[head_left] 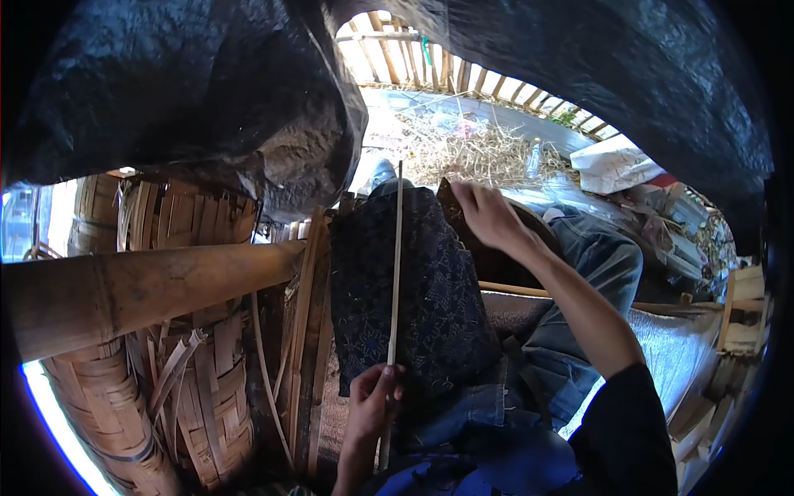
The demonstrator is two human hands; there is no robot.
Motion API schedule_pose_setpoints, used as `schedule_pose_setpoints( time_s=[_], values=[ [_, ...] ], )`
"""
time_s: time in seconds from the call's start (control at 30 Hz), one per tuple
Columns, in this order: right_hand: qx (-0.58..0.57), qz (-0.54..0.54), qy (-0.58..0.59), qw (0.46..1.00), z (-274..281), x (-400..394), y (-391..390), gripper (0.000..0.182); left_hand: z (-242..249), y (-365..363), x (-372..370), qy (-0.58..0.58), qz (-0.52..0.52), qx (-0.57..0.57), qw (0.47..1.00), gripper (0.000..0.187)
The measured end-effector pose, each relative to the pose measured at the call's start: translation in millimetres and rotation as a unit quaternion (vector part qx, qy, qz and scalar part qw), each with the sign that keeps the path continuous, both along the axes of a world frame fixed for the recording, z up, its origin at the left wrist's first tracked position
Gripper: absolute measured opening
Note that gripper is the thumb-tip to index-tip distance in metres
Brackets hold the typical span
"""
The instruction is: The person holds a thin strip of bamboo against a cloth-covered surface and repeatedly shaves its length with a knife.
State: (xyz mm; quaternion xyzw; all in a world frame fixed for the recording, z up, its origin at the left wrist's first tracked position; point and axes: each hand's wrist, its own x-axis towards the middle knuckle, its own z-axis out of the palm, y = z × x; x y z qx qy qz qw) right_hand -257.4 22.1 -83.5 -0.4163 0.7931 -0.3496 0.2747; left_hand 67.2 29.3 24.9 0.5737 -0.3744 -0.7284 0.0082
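My left hand (376,401) is closed in a pinch around the lower part of a long, thin bamboo strip (397,273). The strip stands almost straight up the view, over a dark patterned cloth (438,306) spread across my lap. Farther up and to the right, my right hand (492,217) has its fingers curled at the edge of a dark brown, pointed, blade-like piece (450,204). Its exact kind is hard to make out in the shade, and part of it is hidden by the hand.
A thick bamboo pole (165,285) juts in from the left, in front of tall woven bamboo baskets (207,397). Black plastic sheeting (595,66) hangs overhead. Beyond my legs lie straw shavings (471,153), a clear bottle (534,157) and a white sack (612,165).
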Motion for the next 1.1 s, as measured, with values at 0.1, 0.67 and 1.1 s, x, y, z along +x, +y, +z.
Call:
schedule_pose_setpoints(
  time_s=[0.1,0.67,1.1],
  values=[
    [-0.023,0.091,-0.067,0.993,40,39,23,0.043,-1,-11,1,0.060,0.043,0.091,0.993,0.026],
    [0.132,0.118,0.024,0.984,-15,10,-37,0.053,0,-4,15,0.149,0.118,0.198,0.962,0.022],
    [0.011,0.206,0.013,0.978,78,98,58,0.041,-9,-36,-39,-0.008,-0.114,-0.122,0.986,0.024]
  ],
)
